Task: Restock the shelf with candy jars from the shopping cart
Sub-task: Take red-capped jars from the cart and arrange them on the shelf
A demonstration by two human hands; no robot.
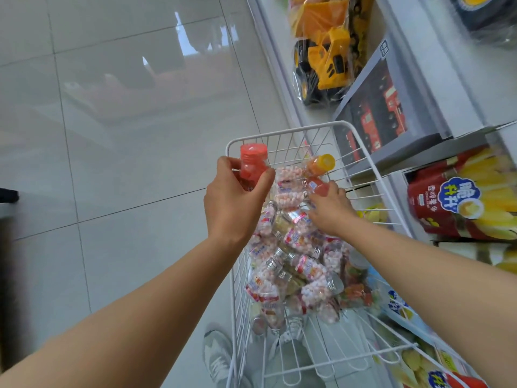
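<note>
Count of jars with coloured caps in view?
2. The red-capped jar is in the left hand, at the cart rim; the orange-capped jar is in the right hand, above the silver-lidded jars. More may be buried there.

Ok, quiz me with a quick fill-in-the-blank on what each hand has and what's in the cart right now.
1. The left hand grips a jar whose cap is ____.
2. The right hand holds a second jar over the white wire ____.
3. The piled jars below the hands have metal lids coloured ____.
4. The bagged toy truck is black and ____.

Missing words: red; cart; silver; yellow.
</note>
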